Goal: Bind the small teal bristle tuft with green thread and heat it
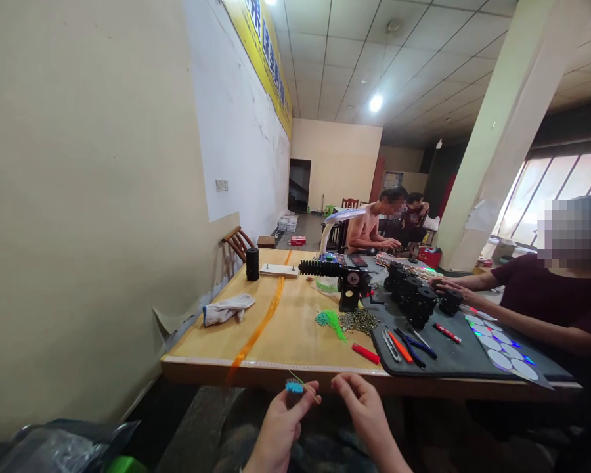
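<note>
Just in front of the table's near edge, my left hand (286, 420) pinches a small blue piece (294, 386) with a thin green strand (296, 375) sticking out of it. To its right is my right hand (357, 397), with thumb and fingertips pressed together; anything between them is too small to make out. The two hands are apart. Beyond them on the table lie a red stick (365, 353), a pile of bright green strands (333, 323) and a heap of small metal parts (359, 322).
A black hand-cranked device (350, 289) stands mid-table. White gloves (228, 309) lie left. Pliers (418, 347) and an orange-handled tool (400, 346) rest on a dark mat (453, 361). At right, a person's hands touch black ridged cylinders (414, 292).
</note>
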{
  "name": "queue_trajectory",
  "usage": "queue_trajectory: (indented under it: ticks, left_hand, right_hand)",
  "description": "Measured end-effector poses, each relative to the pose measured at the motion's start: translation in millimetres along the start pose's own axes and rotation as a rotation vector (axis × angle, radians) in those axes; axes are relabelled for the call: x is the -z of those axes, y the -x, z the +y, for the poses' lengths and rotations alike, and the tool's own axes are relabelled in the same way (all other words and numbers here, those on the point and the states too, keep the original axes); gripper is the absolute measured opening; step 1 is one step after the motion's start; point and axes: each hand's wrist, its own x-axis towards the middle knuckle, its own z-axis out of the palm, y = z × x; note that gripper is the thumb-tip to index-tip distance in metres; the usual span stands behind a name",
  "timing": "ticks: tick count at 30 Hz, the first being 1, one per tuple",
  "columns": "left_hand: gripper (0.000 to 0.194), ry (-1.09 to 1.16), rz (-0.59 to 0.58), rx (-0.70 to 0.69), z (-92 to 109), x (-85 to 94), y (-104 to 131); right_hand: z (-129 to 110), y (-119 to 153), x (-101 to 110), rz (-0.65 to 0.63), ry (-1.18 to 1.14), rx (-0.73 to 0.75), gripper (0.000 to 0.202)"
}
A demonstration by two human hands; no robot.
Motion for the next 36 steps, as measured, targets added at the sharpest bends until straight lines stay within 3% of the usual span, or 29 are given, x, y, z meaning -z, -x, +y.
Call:
queue_trajectory:
  ticks: [3, 7, 14, 21, 29, 32, 36]
  left_hand:
    - [0.052, -0.016, -0.010, -0.091, -2, -1.0, 0]
    - [0.048, -0.028, -0.045, -0.155, -9, 2.0, -6]
    - [0.043, -0.087, -0.069, -0.195, -10, 6.8, -7]
    - [0.045, -0.098, 0.013, -0.249, -26, 23.1, -5]
    - [0.048, -0.015, 0.056, -0.128, -37, 46.2, -6]
    - [0.050, 0.037, 0.100, -0.088, -35, 52.3, -6]
    - [0.045, 0.013, 0.159, -0.138, -29, 60.1, -3]
  right_hand:
    - [-16, 22, -17, -0.099, -0.383, -0.093, 0.047]
    - [-24, 25, -25, -0.137, -0.514, -0.187, 0.049]
    - [-16, 20, -33, -0.154, -0.567, -0.242, 0.053]
    - [-5, 23, -48, -0.273, -0.622, -0.236, 0.051]
    - [-10, 28, -61, -0.284, -0.590, -0.280, 0.039]
    - [1, 26, -64, -0.257, -0.545, -0.298, 0.031]
    - [30, 13, -71, -0.116, -0.387, -0.270, 0.026]
